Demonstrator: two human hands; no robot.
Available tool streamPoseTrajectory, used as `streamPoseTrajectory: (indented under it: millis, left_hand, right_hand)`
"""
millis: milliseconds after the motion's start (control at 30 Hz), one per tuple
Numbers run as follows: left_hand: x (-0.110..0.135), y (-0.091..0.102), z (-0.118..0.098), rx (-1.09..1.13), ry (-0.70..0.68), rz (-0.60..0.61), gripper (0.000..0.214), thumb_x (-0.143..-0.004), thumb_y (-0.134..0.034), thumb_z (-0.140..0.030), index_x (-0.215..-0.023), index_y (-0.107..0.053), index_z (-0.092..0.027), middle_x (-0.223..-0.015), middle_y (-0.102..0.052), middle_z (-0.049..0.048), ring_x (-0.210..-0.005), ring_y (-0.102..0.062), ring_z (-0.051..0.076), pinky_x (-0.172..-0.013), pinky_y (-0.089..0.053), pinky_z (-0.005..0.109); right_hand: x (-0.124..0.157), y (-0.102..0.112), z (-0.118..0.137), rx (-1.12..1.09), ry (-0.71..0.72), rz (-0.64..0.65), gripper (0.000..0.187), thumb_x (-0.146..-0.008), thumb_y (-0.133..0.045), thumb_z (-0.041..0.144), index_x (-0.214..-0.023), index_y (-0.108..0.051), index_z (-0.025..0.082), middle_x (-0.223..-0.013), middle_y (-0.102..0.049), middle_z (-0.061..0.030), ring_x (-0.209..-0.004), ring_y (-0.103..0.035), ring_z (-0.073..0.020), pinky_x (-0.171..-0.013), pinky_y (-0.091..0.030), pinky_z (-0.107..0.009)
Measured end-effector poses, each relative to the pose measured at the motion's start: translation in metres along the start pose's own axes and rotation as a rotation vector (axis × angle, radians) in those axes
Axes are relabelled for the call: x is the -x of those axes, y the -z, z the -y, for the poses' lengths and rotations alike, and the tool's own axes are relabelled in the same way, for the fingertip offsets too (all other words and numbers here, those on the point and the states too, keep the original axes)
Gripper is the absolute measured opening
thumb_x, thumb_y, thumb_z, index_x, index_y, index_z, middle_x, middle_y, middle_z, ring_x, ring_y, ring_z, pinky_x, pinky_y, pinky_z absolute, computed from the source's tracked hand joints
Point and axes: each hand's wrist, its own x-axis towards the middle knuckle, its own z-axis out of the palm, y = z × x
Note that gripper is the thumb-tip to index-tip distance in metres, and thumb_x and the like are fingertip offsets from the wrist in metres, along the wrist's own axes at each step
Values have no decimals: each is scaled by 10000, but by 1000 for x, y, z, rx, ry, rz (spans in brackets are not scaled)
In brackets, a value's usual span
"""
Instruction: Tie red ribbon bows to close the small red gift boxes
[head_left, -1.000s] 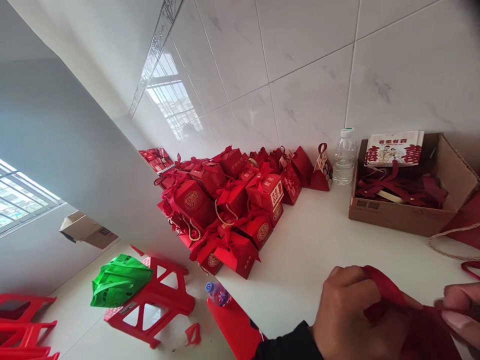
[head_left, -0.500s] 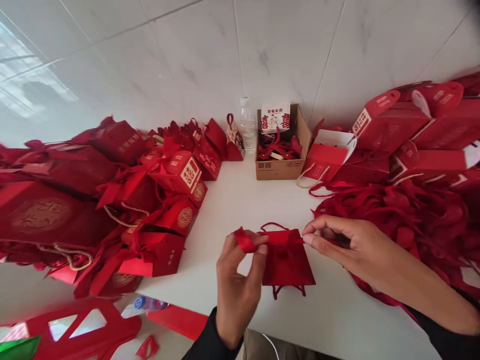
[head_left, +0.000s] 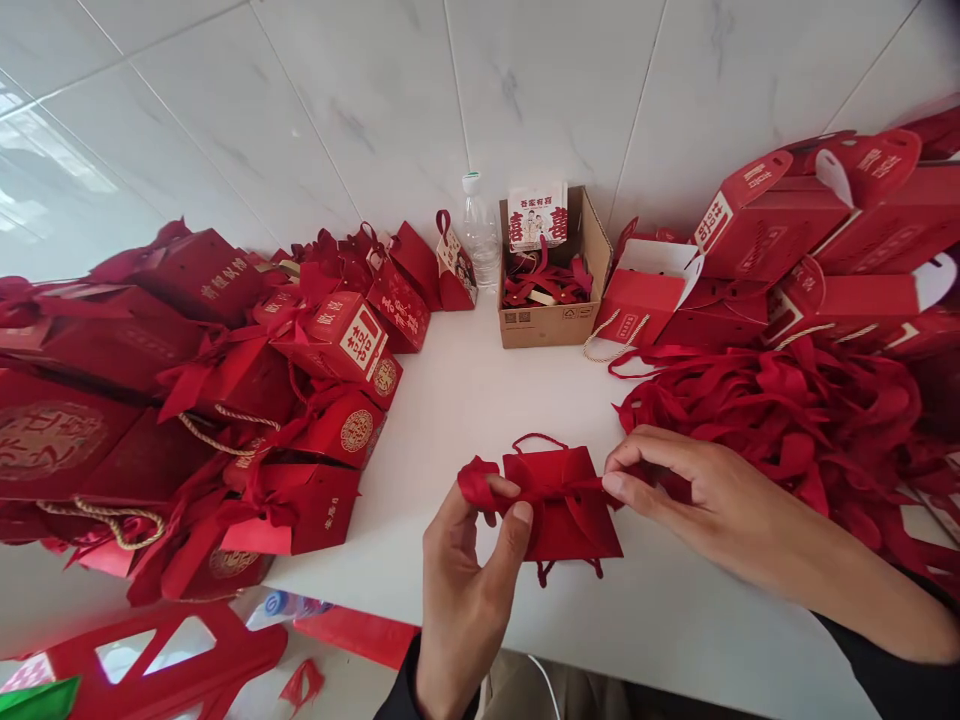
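Observation:
A small red gift box [head_left: 574, 530] with cord handles lies on the white table [head_left: 450, 420] in front of me. A red ribbon [head_left: 555, 490] runs across its top. On the left of the box, my left hand [head_left: 476, 560] pinches the ribbon between thumb and forefinger, with a loop of it curling over the fingers. At the box's right edge, my right hand [head_left: 675, 485] pinches the ribbon's other end between thumb and fingertips. The ribbon is stretched between both hands, partly hidden by the fingers.
Finished-looking red boxes with bows [head_left: 322, 340] are heaped at left. A cardboard box [head_left: 555, 325] with cards and ribbon pieces stands at the back beside a clear bottle [head_left: 480, 235]. A heap of red ribbons [head_left: 780, 410] lies right, below stacked red boxes [head_left: 795, 230].
Both hands keep hold of the ribbon, which now looks drawn tighter across the box. The whole view has shifted slightly, and the hands have hardly moved relative to the box.

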Motion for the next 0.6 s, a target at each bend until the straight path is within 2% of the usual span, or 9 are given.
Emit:
streamPoseTrajectory:
  millis: [100,200,300,467,533,600]
  left_hand:
    - [2,3,3,-13,2,-10,62,-961,-685,-302,-966,-695,-241,-970,-682,26,-908,-602,177,-804,-489,267]
    - [2,7,7,21,75,-31,62,-945,-683,-278,-986,-691,-232,-954,-661,19,-857,-592,164,-766,-482,255]
    - [1,9,9,81,146,-84,98,-923,-702,-279,-1005,-694,-228,-965,-655,14,-824,-585,147,-755,-477,246]
    - [-2,8,11,210,196,-141,119,-904,-727,-309,-982,-718,-220,-1014,-646,8,-698,-549,100,-702,-480,241]
    - [-3,7,13,279,223,-185,140,-877,-748,-302,-980,-734,-209,-1049,-664,17,-668,-544,88,-680,-476,240]
    - [-4,5,13,349,252,-219,192,-862,-757,-329,-996,-753,-192,-1032,-696,39,-644,-544,91,-660,-474,247]
  right_hand:
    - [4,3,-2,-4,-38,11,351,-1005,-550,538,-827,-668,259,-744,-650,22,-609,-542,-151,-564,-413,-275]
    - [8,4,-7,-18,-128,38,347,-989,-570,555,-833,-656,257,-635,-519,56,-533,-406,-137,-505,-322,-270]
    - [10,5,-11,-26,-142,38,326,-980,-597,541,-849,-664,250,-645,-462,62,-548,-367,-133,-520,-315,-272]
    - [12,5,-20,-18,-145,22,342,-995,-572,551,-852,-666,255,-644,-489,55,-536,-385,-136,-511,-314,-287]
    - [12,4,-25,-6,-121,6,357,-1002,-553,570,-860,-674,266,-705,-583,31,-599,-502,-161,-565,-394,-305]
    - [11,2,-31,2,-66,-22,364,-1009,-537,588,-894,-692,280,-887,-699,-11,-832,-645,-216,-743,-489,-345]
